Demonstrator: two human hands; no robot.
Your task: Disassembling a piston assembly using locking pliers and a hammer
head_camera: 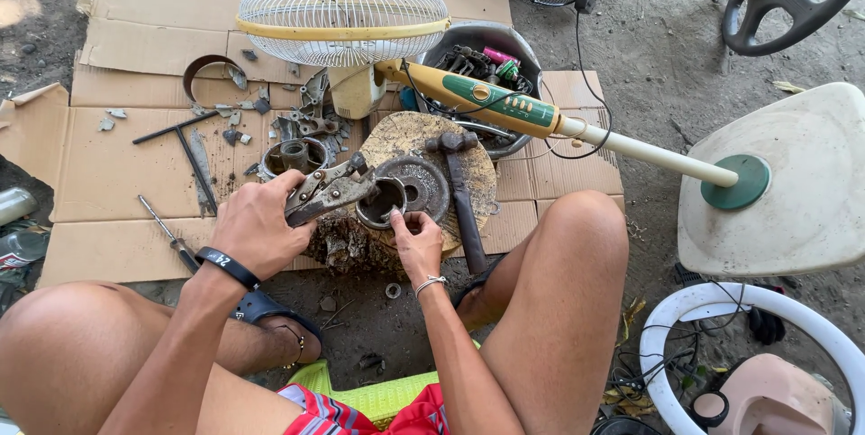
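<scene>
Left hand (257,223) clamped round the handles of the cutters (329,192); tool's long axis runs left to right, nose touching the left rim of the metal ring (380,203). Ring sits on the wood block (396,142), beside a round metal plate (423,185). Right hand (416,241) is nearer, just below the ring, fingertips pinching its lower edge. Hammer (461,192) lies right of it.

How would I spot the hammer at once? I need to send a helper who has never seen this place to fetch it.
Find the round wood stump in front of the seated person, below the toppled fan. The hammer lies along the stump's right side, head away from the person, beside a round metal disc. It is the only long, dark, rusty tool on the stump that no hand holds.
</scene>
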